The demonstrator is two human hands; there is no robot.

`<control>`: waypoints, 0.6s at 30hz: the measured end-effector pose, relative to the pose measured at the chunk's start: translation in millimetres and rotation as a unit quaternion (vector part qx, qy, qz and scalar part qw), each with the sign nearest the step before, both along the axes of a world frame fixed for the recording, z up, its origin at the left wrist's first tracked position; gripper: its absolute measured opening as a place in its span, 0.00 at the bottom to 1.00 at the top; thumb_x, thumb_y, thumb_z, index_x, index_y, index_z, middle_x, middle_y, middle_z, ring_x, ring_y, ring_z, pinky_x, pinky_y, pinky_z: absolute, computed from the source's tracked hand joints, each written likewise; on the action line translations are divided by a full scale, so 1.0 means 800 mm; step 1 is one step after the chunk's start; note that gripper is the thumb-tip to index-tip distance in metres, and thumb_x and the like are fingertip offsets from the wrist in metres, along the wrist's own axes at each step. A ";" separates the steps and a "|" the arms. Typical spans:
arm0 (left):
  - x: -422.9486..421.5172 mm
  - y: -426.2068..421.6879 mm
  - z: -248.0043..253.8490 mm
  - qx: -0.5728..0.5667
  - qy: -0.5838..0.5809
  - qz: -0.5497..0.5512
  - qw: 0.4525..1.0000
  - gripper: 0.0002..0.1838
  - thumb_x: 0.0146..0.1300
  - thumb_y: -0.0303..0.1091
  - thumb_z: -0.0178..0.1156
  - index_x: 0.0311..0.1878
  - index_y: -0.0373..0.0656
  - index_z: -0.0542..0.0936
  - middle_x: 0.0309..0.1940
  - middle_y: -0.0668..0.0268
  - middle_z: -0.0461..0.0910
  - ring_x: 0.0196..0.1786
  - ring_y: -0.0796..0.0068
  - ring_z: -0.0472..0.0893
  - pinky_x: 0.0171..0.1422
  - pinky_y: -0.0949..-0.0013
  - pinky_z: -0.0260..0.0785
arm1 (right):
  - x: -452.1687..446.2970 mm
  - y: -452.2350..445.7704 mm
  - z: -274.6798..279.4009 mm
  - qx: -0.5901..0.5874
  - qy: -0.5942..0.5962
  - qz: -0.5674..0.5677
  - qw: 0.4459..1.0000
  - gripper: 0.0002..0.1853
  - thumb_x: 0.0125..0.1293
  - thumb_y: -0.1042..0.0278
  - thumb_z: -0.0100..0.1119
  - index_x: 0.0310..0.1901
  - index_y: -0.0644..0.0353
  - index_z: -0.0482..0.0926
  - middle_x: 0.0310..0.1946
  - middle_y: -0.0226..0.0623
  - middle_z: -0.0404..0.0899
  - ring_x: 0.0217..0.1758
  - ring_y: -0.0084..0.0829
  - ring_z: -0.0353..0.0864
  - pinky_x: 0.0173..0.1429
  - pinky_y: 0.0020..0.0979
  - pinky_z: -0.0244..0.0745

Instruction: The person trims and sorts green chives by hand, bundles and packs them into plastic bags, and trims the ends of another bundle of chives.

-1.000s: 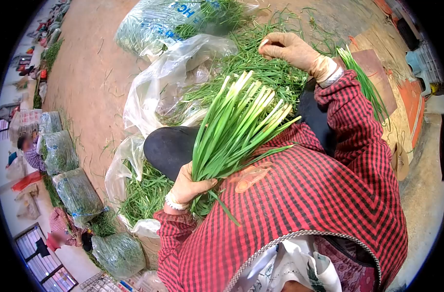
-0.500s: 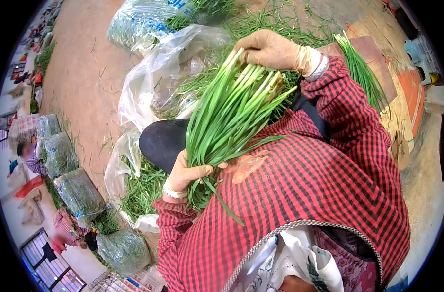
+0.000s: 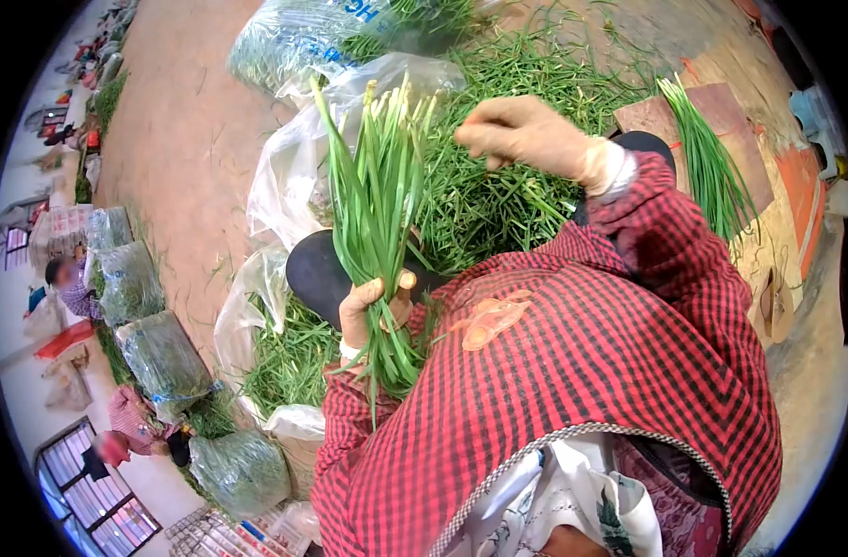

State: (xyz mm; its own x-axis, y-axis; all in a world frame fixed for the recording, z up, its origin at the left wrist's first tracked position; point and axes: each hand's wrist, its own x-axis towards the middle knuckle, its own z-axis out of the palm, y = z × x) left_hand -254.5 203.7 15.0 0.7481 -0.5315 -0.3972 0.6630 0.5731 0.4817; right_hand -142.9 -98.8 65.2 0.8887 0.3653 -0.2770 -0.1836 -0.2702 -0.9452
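My left hand (image 3: 373, 311), in a thin pale glove, is wrapped round a bunch of garlic chives (image 3: 378, 195) near its leafy end. The bunch stands nearly upright, pale cut ends at the top, leaf tips hanging below my fist. To the right, my gloved right hand (image 3: 521, 137) is apart from the bunch, above a heap of loose green leaves (image 3: 498, 209). Its fingers are curled and pressed together; anything between them is too small or hidden to tell.
Clear plastic sheeting (image 3: 285, 181) and a filled bag (image 3: 285, 46) lie ahead. A neat bundle of chives (image 3: 707, 153) rests on a brown board (image 3: 740, 139) at right. Wrapped bales (image 3: 164, 357) line the left, with other people (image 3: 136, 422) beside them.
My right hand has left the pale ends of the bunch and moved right. The bunch has swung left and more upright in my left hand, uncovering the leaf heap.
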 end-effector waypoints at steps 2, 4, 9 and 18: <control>-0.003 -0.008 0.003 0.000 -0.022 -0.001 1.000 0.20 0.60 0.38 0.59 0.45 0.27 0.77 0.14 0.70 0.67 0.11 0.85 0.59 0.14 0.78 0.48 | 0.004 0.028 -0.003 0.006 -0.001 0.033 0.999 0.16 0.67 0.56 0.58 0.41 0.63 0.80 0.27 0.30 0.79 0.24 0.18 0.76 0.29 0.21 0.73; -0.006 -0.012 0.004 0.017 -0.015 -0.004 1.000 0.20 0.59 0.38 0.59 0.45 0.27 0.77 0.16 0.68 0.70 0.11 0.85 0.60 0.14 0.78 0.48 | 0.007 0.039 -0.002 0.002 -0.004 0.048 0.999 0.16 0.67 0.56 0.58 0.40 0.64 0.80 0.25 0.29 0.78 0.23 0.18 0.75 0.27 0.21 0.72; -0.008 -0.004 0.002 0.064 -0.023 -0.030 0.997 0.23 0.65 0.43 0.53 0.49 0.27 0.74 0.14 0.74 0.63 0.11 0.84 0.57 0.15 0.77 0.46 | 0.010 0.040 -0.014 -0.005 0.026 -0.010 1.000 0.16 0.69 0.57 0.54 0.37 0.66 0.79 0.21 0.30 0.77 0.22 0.19 0.75 0.24 0.24 0.73; -0.004 -0.022 0.031 0.203 -0.036 -0.027 0.978 0.20 0.53 0.35 0.62 0.47 0.32 0.77 0.30 0.61 0.82 0.15 0.85 0.66 0.16 0.81 0.55 | 0.037 -0.031 -0.045 -0.415 -0.260 -0.014 0.872 0.10 0.62 0.59 0.51 0.32 0.49 0.81 0.25 0.36 0.81 0.30 0.39 0.81 0.41 0.40 0.76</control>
